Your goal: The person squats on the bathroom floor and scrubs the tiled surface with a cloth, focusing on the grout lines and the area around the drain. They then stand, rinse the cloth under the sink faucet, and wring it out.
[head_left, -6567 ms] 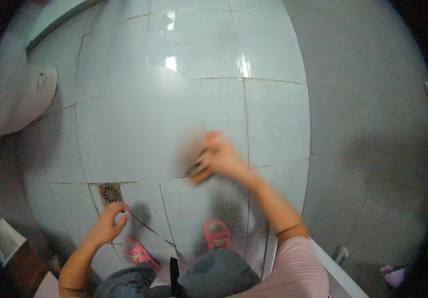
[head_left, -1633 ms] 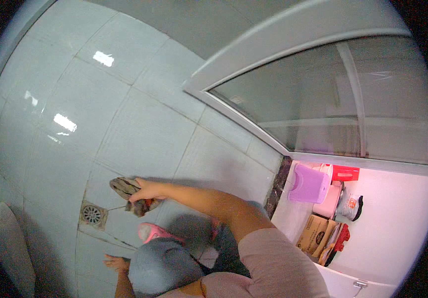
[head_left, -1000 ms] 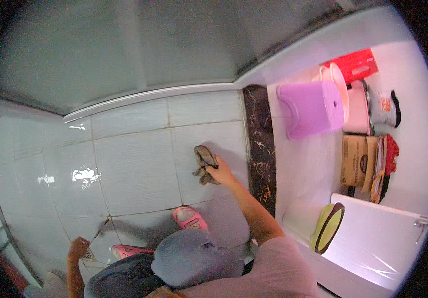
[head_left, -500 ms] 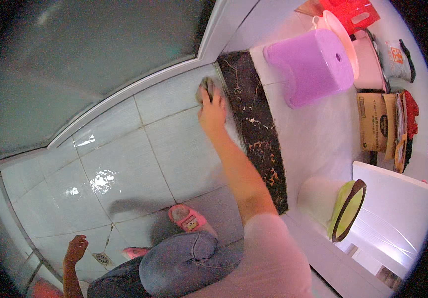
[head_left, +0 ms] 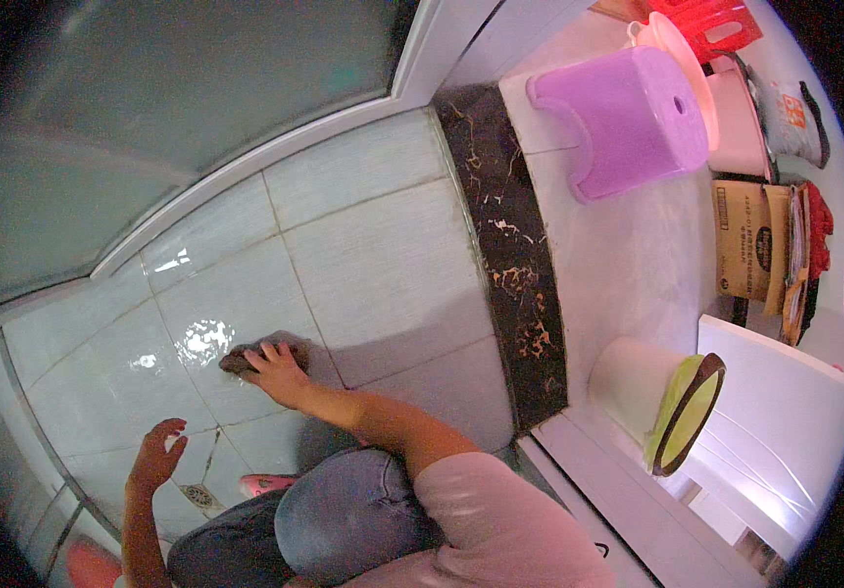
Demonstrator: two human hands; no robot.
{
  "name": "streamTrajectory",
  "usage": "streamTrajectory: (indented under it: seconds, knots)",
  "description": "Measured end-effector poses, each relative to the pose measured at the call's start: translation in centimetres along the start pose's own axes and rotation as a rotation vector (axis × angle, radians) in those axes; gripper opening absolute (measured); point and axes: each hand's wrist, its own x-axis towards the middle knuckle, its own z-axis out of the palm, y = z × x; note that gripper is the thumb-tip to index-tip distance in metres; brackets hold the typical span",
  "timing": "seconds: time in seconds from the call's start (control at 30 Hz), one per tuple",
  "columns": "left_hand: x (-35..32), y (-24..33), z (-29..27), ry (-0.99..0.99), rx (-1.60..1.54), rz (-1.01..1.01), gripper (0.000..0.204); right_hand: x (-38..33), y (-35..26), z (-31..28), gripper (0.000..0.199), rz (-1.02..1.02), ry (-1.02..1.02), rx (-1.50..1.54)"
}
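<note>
A: Where is the person's right hand [head_left: 280, 373]?

B: It lies flat on the tiled floor [head_left: 383, 265], palm down, fingers pressed over a dark brown cloth [head_left: 242, 359]. The cloth sticks out past the fingertips toward a wet, shiny patch of tile.

A: So is the hand closed on the cloth?

B: It presses it to the floor with the fingers fairly straight, holding it down rather than making a fist.

A: And the left hand [head_left: 156, 455]?

B: It holds nothing. The fingers are spread wide and lightly curled, just above or on the tile near a small round drain [head_left: 197, 496]. Whether it touches the floor cannot be told.

A: How far apart are the hands?

B: Near each other, the left lower and further left, with a tile seam between them.

A: What else is around?

B: A pink slipper [head_left: 263, 483] shows beside the person's knee [head_left: 344, 514] in blue jeans. A dark marble sill [head_left: 505, 245] runs along the right edge of the tiles. Beyond it stand a purple plastic stool [head_left: 628, 118] and a white bin [head_left: 662, 402] with a green liner. A frosted glass panel [head_left: 167, 127] in a white frame borders the tiles above.
</note>
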Motion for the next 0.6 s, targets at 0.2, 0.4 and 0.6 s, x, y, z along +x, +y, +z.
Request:
streamTrajectory:
  seconds: [0.2,0.4,0.6]
  knots:
    - [-7.4,-9.3,-0.4,0.242,0.167,-0.066,0.019,-7.2,5.0,-16.0,0.047,0.549,0.339,0.272]
    - [-10.9,-16.5,5.2,0.0,0.256,0.199,0.019,-15.4,11.8,-17.6,0.051,1.034,0.327,-0.475]
    - [-12.3,-14.0,7.2,0.044,-0.147,-0.239,0.024,0.5,7.4,-7.4,0.042,0.567,0.027,-0.374]
